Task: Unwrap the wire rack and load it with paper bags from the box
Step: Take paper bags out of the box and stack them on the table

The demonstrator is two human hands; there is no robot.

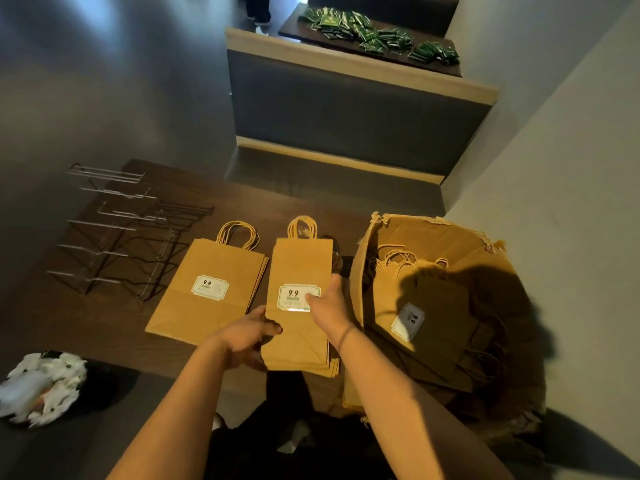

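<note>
A bare wire rack [117, 233] lies flat on the dark wooden table [104, 327] at the left. Beside it lies a flat stack of brown paper bags [207, 292] with a "9.9" label. A second stack of paper bags [299, 271] is held at the table's middle. My left hand [247, 337] grips that stack's lower left edge. My right hand [327, 303] holds its right edge, thumb on the label. An open, torn cardboard box [433, 244] at the right holds more bags [429, 317], partly in shadow.
Crumpled white wrapping [41, 386] lies on a seat at the lower left. A padded bench back [346, 109] stands beyond the table. Behind it, another table [446, 69] carries several green packets [367, 32]. A grey wall runs along the right.
</note>
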